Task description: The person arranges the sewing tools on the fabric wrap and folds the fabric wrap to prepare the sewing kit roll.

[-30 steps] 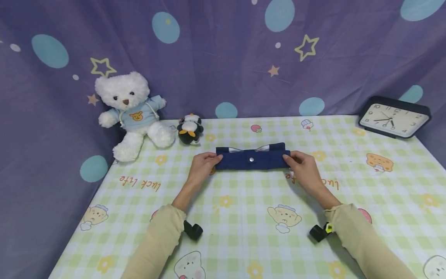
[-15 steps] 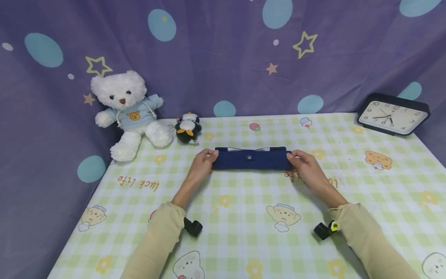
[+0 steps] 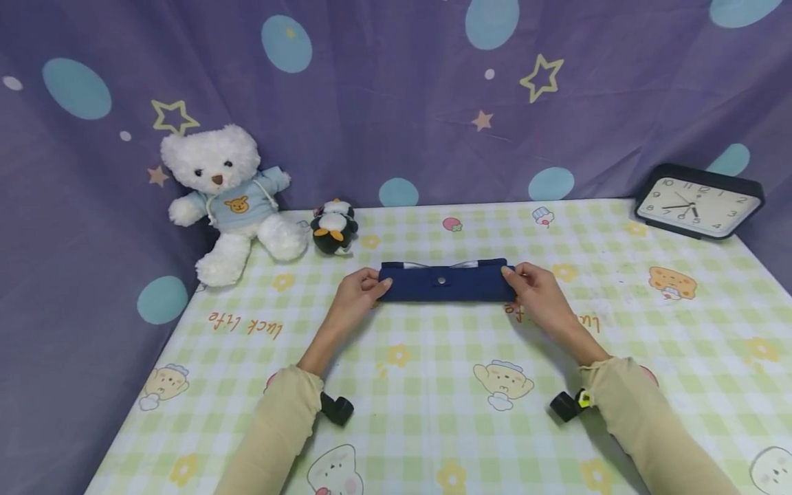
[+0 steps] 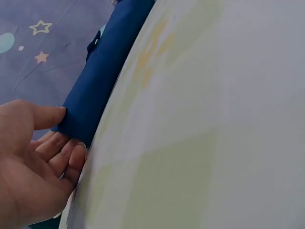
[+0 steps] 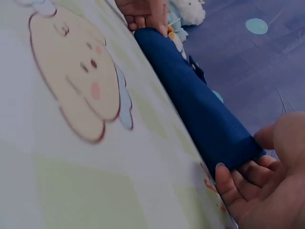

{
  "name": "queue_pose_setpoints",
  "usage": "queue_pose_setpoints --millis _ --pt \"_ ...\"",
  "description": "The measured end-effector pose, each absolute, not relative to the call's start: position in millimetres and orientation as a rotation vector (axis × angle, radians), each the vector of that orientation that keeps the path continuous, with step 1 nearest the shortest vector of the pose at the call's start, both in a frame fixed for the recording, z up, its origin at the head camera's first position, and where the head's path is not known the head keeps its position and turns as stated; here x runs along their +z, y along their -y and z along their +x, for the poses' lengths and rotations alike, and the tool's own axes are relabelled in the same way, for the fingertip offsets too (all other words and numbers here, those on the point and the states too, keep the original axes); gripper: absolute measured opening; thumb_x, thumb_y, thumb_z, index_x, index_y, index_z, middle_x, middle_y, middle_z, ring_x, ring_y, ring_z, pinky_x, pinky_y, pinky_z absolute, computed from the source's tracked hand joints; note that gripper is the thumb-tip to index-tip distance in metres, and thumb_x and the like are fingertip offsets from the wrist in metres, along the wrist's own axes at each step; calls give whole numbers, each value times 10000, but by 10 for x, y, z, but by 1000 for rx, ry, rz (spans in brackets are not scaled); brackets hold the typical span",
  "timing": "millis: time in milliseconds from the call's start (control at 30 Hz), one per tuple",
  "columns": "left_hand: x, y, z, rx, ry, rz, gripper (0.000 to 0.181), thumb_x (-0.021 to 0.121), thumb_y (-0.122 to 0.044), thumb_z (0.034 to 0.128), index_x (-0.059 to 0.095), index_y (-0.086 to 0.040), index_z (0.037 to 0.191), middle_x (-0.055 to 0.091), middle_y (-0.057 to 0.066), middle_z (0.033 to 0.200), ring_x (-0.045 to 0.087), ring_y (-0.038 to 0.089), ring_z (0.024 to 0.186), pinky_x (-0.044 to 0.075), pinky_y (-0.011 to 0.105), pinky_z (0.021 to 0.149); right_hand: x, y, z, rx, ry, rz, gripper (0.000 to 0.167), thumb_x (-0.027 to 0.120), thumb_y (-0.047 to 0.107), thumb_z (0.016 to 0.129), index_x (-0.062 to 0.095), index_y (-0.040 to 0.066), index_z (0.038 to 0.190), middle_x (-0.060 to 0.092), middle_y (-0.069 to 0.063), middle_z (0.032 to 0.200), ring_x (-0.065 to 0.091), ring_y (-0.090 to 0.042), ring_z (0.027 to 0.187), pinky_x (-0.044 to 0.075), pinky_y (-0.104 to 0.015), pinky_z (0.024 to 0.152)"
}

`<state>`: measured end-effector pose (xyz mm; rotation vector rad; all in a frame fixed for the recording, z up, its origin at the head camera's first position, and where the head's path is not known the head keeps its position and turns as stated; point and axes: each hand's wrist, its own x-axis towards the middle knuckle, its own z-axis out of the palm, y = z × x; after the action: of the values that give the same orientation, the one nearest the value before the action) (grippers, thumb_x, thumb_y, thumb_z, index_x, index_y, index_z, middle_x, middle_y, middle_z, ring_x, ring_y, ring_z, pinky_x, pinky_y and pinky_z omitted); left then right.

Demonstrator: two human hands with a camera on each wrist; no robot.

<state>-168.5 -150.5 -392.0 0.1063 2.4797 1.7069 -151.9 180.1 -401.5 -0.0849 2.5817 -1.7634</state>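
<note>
A long navy-blue fabric pouch [image 3: 470,284], with a round metal snap at its middle, lies crosswise on the checked cloth. Pale lining shows along its far edge. My left hand [image 3: 356,297] pinches the left end, the thumb on top and the other fingers beneath. At the opposite end, my right hand [image 3: 542,300] pinches the corner in the same manner. Seen from the left wrist, the thumb presses the pouch [image 4: 97,71] near its end. In the right wrist view, the pouch [image 5: 200,109] stretches between both hands, and a small tab stands up from its far edge.
A white teddy bear [image 3: 238,206] in a blue hoodie sits at the back left, beside a small penguin plush [image 3: 335,227]. A black-framed clock [image 3: 699,203] stands at the back right. Behind the table [image 3: 433,385] hangs a purple curtain [image 3: 396,103].
Both hands keep hold of the pouch's ends. The right hand moved slightly outward, then back inward; the left thumb shifted a little lower on its end. The camera view drifted slightly.
</note>
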Motion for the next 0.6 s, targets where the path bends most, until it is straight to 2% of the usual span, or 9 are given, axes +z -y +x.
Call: queue_pose_setpoints --millis 100,200,267,467,600 --pt "-3918 1509 -1711 1670 -2491 136 222 619 -189 1063 568 26 1067 543 36 767 526 168 744 491 303 714 -4040 -1808 -1528 -1764 -2612 -95 366 524 301 1108 526 -16 924 529 -70 643 579 -201 572 456 -275 550" --pt "-3896 1499 -1736 1638 -2515 101 263 574 -236 1086 599 25 1073 608 76 829 568 170 712 502 290 687 -4061 -1819 -1530 -1760 -2630 -106 353 513 286 1113 544 -25 948 604 -120 661 607 -206 566 467 -279 546" --pt "-3891 1491 -1756 1630 -2523 75 301 545 -258 1099 619 34 1083 599 98 823 559 178 673 489 289 660 -4064 -1828 -1528 -1754 -2634 -104 353 515 293 1112 563 -25 967 639 -129 679 612 -208 567 457 -283 539" --pt "-3908 1442 -1782 1621 -2601 -13 297 540 -276 1099 659 -6 1068 598 83 741 541 175 581 460 298 588 -4056 -1830 -1533 -1775 -2606 -107 355 532 296 1106 586 -36 993 658 -158 683 623 -228 553 434 -294 501" --pt "-3901 1374 -1772 1679 -2612 -87 282 564 -280 1087 665 -20 1047 633 76 740 510 150 526 448 280 547 -4064 -1816 -1520 -1822 -2591 -37 328 582 290 1084 602 -31 1016 657 -117 715 620 -204 578 461 -288 537"
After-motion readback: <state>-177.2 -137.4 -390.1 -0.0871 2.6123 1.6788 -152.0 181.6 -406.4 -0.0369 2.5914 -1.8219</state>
